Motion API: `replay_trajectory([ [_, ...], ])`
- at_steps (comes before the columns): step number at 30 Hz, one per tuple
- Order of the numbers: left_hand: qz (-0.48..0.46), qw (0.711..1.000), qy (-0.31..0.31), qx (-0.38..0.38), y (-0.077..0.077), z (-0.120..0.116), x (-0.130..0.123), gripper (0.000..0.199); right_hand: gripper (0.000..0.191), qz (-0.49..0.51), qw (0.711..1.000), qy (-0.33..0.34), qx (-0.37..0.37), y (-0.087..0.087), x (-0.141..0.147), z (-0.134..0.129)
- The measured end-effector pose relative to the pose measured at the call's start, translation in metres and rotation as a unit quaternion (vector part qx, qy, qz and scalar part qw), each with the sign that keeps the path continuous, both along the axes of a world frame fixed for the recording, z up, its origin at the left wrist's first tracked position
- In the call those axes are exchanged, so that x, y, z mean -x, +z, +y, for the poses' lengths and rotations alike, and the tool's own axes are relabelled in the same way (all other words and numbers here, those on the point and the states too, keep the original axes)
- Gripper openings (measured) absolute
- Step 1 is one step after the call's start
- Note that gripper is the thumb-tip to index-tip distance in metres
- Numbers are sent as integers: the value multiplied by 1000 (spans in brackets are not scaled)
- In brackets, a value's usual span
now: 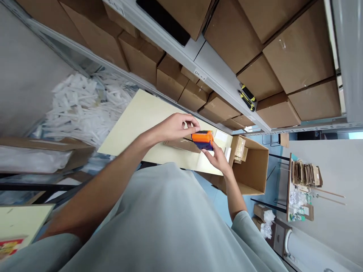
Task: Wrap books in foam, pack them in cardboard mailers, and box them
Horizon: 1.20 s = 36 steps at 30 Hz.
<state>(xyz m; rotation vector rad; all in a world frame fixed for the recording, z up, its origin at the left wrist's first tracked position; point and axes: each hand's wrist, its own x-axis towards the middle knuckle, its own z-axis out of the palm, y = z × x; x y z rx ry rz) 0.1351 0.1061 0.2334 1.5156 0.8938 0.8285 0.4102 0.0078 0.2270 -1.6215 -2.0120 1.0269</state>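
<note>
My right hand (219, 156) is wrapped round an orange and dark-blue tape dispenser (202, 139), held above the pale yellow tabletop (136, 121). At the dispenser's left end is my left hand (181, 126), its fingers curled and the thumb and forefinger tips close together. Whatever lies between those fingertips is too small to make out. Below both hands a flat brown cardboard box (183, 145) lies on the tabletop, partly hidden by the left hand and the dispenser.
An open carton (252, 166) with small taped boxes inside stands at the tabletop's right end. Shelves of cardboard boxes (236, 34) rise along the far side, with yellow-black cutters (247, 97) on one ledge. White packets (82, 104) are heaped at the left.
</note>
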Motion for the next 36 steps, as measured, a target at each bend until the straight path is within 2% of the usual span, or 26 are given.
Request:
replay_trajectory([
  [2,7,1000,0,10,-6,-2,2,41,39,-27,1000,7,14,0,-2,0],
  [5,-5,999,16,45,-23,-4,1,41,39,-20,998,-3,52,-1,2,2],
  [10,-30,990,60,123,-69,-7,-3,42,60,92,974,-79,190,-20,23,3],
  [13,-28,982,110,150,-98,-17,-8,40,73,114,958,-103,244,-30,28,2],
  [15,-27,975,135,175,-115,-27,-10,39,74,98,949,-86,286,-28,25,3],
  [18,-44,956,180,225,-133,-40,-7,37,70,52,933,-29,354,-14,8,8],
  [22,-78,903,311,287,-154,-42,6,31,66,1,914,26,406,3,-23,26],
  [24,-92,880,341,318,-164,-41,9,30,68,-9,904,31,427,4,-36,40],
  [27,-121,861,352,348,-176,-43,4,31,69,-32,896,36,442,-1,-46,65],
  [30,-153,839,375,363,-186,-46,-3,28,69,-63,893,51,442,-11,-43,91],
  [36,-150,812,427,368,-203,-45,-5,18,73,-87,872,105,470,-41,-29,121],
])
